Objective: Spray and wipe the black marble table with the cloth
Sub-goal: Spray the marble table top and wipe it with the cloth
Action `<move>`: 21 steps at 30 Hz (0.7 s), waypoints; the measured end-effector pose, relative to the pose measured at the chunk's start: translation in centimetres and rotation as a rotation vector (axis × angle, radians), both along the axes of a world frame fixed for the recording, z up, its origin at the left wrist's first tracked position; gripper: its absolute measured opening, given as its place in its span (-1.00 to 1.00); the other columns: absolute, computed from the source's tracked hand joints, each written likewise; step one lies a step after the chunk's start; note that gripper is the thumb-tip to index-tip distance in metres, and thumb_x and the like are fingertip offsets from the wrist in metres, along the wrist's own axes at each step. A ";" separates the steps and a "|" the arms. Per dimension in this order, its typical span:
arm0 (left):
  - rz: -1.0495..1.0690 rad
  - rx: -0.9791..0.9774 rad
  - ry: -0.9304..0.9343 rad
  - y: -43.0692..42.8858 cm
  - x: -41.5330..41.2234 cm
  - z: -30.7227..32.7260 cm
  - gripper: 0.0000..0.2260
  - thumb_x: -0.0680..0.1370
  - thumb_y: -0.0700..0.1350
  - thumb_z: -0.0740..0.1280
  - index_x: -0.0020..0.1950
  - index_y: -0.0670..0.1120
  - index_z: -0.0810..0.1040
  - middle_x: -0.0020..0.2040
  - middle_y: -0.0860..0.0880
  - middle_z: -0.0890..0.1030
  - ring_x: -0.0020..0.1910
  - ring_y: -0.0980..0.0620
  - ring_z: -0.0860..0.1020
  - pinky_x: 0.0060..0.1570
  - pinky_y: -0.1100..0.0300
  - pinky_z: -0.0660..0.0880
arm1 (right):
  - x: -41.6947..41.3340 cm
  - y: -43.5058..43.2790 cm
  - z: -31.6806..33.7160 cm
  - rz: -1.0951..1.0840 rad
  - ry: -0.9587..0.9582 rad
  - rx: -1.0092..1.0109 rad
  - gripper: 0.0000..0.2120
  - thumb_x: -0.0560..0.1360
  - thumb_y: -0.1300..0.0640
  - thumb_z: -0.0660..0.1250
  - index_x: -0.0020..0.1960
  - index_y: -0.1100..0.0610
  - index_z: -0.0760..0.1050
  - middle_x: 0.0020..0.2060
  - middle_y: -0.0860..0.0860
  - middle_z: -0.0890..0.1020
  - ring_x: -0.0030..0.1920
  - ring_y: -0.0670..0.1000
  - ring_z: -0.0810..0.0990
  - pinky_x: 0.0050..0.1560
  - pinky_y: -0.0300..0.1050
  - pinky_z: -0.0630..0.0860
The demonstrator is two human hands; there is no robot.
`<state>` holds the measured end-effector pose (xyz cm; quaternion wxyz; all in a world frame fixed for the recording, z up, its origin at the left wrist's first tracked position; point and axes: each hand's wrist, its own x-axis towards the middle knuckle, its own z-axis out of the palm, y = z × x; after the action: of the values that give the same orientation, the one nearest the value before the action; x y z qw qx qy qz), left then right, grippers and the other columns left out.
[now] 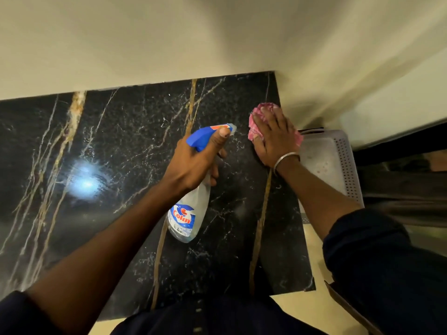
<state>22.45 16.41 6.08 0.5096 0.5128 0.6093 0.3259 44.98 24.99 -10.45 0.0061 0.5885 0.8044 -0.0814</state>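
The black marble table (116, 146) with white and gold veins fills the middle of the head view, set against a wall. My left hand (196, 163) grips a clear spray bottle (188, 213) with a blue trigger head, held above the table with its nozzle pointing toward the far right corner. My right hand (273, 136) lies flat, fingers spread, pressing a pink cloth (254, 126) onto the table near its far right edge. Most of the cloth is hidden under the palm.
A pale perforated plastic basket (338, 165) stands just past the table's right edge, beside my right wrist. A cream wall (145, 44) runs along the far edge. A bright light reflection (84, 182) shows on the left marble. Beige floor (312, 240) lies at lower right.
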 end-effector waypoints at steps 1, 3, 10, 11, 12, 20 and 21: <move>-0.013 0.006 -0.001 -0.5 0.2 0.3 -0.54 0.56 0.24 0.16 -0.16 -0.15 0.54 -0.48 -0.01 0.59 -0.55 -0.09 0.58 -0.49 0.15 0.49 | 0.4 -1.8 0.1 -0.002 -0.011 0.007 -0.39 0.54 -0.12 0.04 0.57 -0.01 0.12 0.55 0.05 0.19 0.55 0.17 0.07 0.48 0.18 0.11; -0.022 0.025 -0.008 -1.4 0.4 0.7 -0.57 0.56 0.24 0.17 -0.15 -0.10 0.54 -0.46 0.02 0.59 -0.55 -0.08 0.57 -0.51 0.17 0.49 | 1.1 -5.0 0.2 -0.002 -0.023 0.006 -0.40 0.56 -0.12 0.04 0.57 -0.01 0.11 0.55 0.05 0.18 0.55 0.17 0.06 0.49 0.19 0.10; -0.034 0.107 -0.055 -5.3 0.4 0.7 -0.51 0.60 0.22 0.18 -0.08 -0.22 0.55 -0.41 -0.05 0.61 -0.55 -0.09 0.58 -0.51 0.16 0.51 | 3.3 -16.6 0.6 -0.027 -0.034 -0.028 -0.40 0.59 -0.11 0.07 0.59 -0.03 0.06 0.57 0.04 0.11 0.57 0.15 -0.02 0.51 0.16 0.07; -0.035 0.112 -0.058 -5.8 0.3 0.5 -0.50 0.59 0.23 0.18 -0.08 -0.22 0.55 -0.40 -0.09 0.61 -0.53 -0.12 0.58 -0.50 0.13 0.52 | 3.6 -18.3 0.7 -0.035 -0.049 -0.038 -0.41 0.59 -0.12 0.07 0.59 -0.03 0.06 0.57 0.04 0.11 0.57 0.15 -0.03 0.50 0.17 0.08; -0.036 0.118 -0.058 -6.3 0.1 0.3 -0.48 0.58 0.25 0.18 -0.09 -0.23 0.54 -0.37 -0.18 0.61 -0.52 -0.15 0.58 -0.50 0.10 0.53 | 3.9 -19.8 0.7 -0.045 -0.056 -0.047 -0.41 0.59 -0.13 0.06 0.58 -0.02 0.07 0.57 0.05 0.10 0.58 0.14 -0.04 0.50 0.18 0.08; -0.004 0.151 -0.070 -8.9 -1.4 -0.7 -0.39 0.54 0.30 0.16 -0.13 -0.29 0.54 -0.47 -0.03 0.58 -0.54 -0.14 0.58 -0.52 0.15 0.50 | 5.5 -30.2 1.1 -0.073 -0.058 -0.059 -0.39 0.58 -0.10 0.13 0.58 0.02 0.11 0.56 0.07 0.17 0.57 0.15 0.03 0.49 0.19 0.11; 0.000 0.151 -0.075 -9.0 -1.6 -0.8 -0.38 0.54 0.30 0.16 -0.13 -0.29 0.54 -0.47 -0.01 0.58 -0.54 -0.13 0.58 -0.52 0.16 0.50 | 5.7 -31.1 1.1 -0.072 -0.058 -0.062 -0.40 0.58 -0.10 0.13 0.57 0.02 0.12 0.55 0.07 0.17 0.57 0.15 0.03 0.49 0.19 0.12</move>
<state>20.83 7.44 5.31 0.4917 0.5372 0.5635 0.3900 50.68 -6.10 -9.30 0.0447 0.6188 0.7791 -0.0896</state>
